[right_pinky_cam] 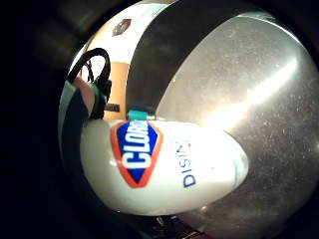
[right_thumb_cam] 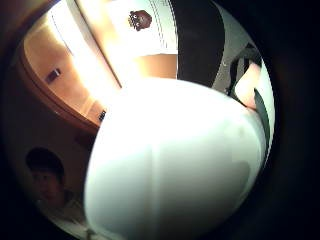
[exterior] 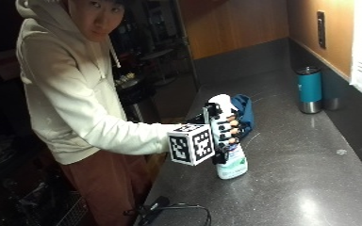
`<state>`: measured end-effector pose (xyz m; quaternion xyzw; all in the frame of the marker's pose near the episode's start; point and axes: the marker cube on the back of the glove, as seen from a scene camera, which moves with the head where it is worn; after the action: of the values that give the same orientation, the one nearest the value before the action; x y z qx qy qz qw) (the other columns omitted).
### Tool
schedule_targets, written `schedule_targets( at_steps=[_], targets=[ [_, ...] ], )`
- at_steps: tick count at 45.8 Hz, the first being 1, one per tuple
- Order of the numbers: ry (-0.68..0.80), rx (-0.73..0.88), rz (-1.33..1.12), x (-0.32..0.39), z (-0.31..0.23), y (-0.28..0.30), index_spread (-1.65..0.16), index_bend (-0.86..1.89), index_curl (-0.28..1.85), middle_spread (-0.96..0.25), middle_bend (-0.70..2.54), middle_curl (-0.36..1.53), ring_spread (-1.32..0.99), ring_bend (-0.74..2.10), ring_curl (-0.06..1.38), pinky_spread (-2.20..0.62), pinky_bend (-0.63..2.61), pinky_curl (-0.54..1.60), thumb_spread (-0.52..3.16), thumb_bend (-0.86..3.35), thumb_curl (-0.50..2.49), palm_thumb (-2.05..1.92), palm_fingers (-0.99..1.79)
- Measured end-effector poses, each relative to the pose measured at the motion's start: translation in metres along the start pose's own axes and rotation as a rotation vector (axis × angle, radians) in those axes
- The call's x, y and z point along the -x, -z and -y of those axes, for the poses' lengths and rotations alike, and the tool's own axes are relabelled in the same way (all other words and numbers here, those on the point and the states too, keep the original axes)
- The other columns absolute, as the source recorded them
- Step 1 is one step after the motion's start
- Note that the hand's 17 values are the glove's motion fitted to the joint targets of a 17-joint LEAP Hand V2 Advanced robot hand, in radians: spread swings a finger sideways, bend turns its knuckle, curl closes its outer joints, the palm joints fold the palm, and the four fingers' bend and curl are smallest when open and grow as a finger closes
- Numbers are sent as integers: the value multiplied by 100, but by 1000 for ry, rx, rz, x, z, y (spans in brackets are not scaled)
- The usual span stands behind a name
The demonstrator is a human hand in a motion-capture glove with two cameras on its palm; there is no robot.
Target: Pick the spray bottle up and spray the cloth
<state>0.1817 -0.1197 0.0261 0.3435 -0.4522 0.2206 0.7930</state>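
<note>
The spray bottle [exterior: 228, 141] stands upright on the dark bench [exterior: 306, 188], near its left edge, and its base looks to be on the surface, though the outside view is too dim there to be sure. The right hand [exterior: 224, 131] has its grip wrapped round the upper body of the bottle, fingers curled across the front just under the white spray head. In the little finger side palm view the labelled white body [right_pinky_cam: 164, 167] fills the space under the palm with the bench close behind it, and the thumb side view is mostly white plastic too, so the palm sits tight against the bottle.

Just behind the bottle, on the far side, lies the blue cloth [exterior: 242, 113], bunched up and very near the spray head. Farther off to the right, by the back wall, stands a teal tumbler [exterior: 309, 89].

To do this step well, lift straight up and keep the bottle vertical. Bring a forefinger onto the trigger before aiming. Turn the nozzle toward the cloth, which is close, and hold slightly back so the mist lands on fabric rather than bench.
</note>
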Motion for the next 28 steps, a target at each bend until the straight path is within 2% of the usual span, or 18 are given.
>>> schedule_targets(
  at_steps=[10,19,28],
  targets=[
    [49,111,-155,13,7,-14,-20,31,48,-14,43,48,-20,44,42,-22,26,36,31,-3,63,103,134],
    [135,344,-483,34,-1,-36,-19,34,51,-13,47,50,-20,48,44,-26,30,38,18,-3,67,102,137],
    [135,558,-764,75,8,-50,-18,39,53,-12,51,51,-20,51,46,-27,31,39,10,-3,69,101,138]
  ],
)
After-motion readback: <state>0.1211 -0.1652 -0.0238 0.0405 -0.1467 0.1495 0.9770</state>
